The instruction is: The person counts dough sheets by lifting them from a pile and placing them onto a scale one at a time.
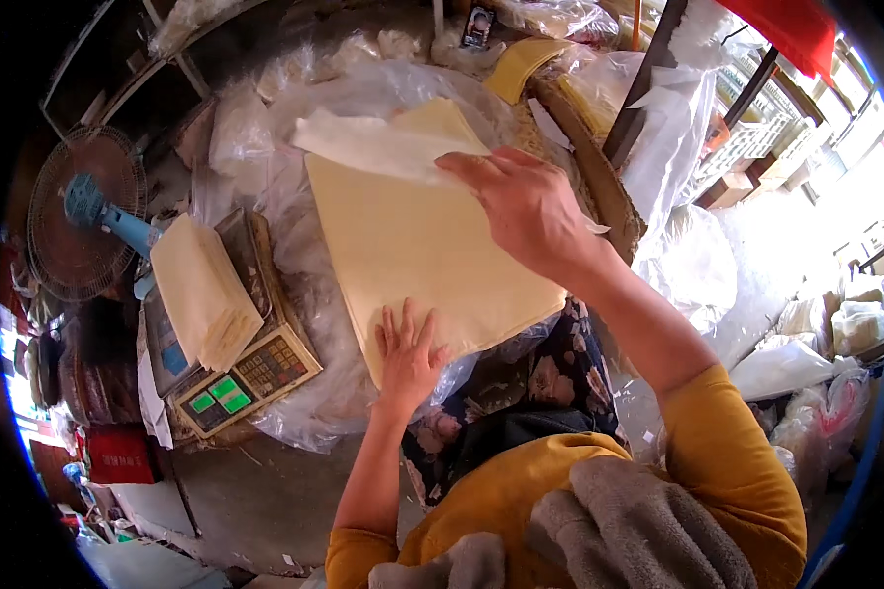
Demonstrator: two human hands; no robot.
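A large pale-yellow stack of thin sheets lies before me on crumpled clear plastic film. My left hand rests flat on the near left corner of the stack, fingers spread. Above the stack's far part, my right hand pinches the edge of a thin whitish sheet between thumb and fingers. That sheet is partly lifted and curls across the far end of the stack.
To the left stands a digital scale bearing a folded bundle of sheets. Behind it is a blue fan. A brown cardboard edge and yellow sheets lie at the far right. Plastic bags hang or stand farther right.
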